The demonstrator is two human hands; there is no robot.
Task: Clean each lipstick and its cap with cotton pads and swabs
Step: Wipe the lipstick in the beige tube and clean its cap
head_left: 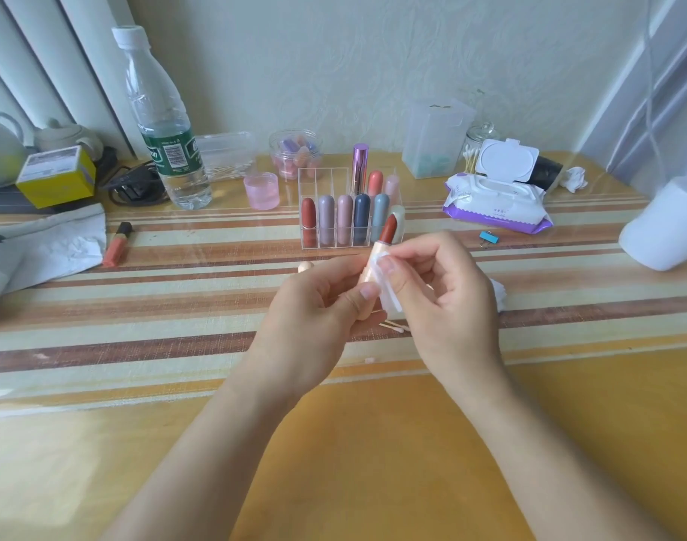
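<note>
Pinching a folded white cotton pad (pixel 388 290) against the pale peach tube of the open lipstick (pixel 375 263), with thumb and forefinger of the right hand (pixel 443 290) closed upon the pad, the other fingers curled loosely. Gripping the lower part of the same tube from the other side with the left hand (pixel 318 310), thumb laid along the tube, fingers wrapped behind it. Holding the lipstick upright and a little tilted, the brick-red bullet (pixel 389 228) turned out and bare, just in front of the clear organizer (pixel 314 244). Seems to be the step of wiping the tube below the bullet; next move probably calls for turning the tube in the left hand so that the pad goes all around, with care not to smear the soft red tip. Lying on the table below the hands, a used cotton swab (pixel 392 328); left of the lipstick and in front of the organizer, a small peach piece (pixel 306 266), maybe the cap, not sure. Standing inside the organizer, several capped lipsticks (pixel 343 220), apparently waiting. Right of the organizer, an open pack of wipes (pixel 494 205); left of it, a water bottle (pixel 162 126).
</note>
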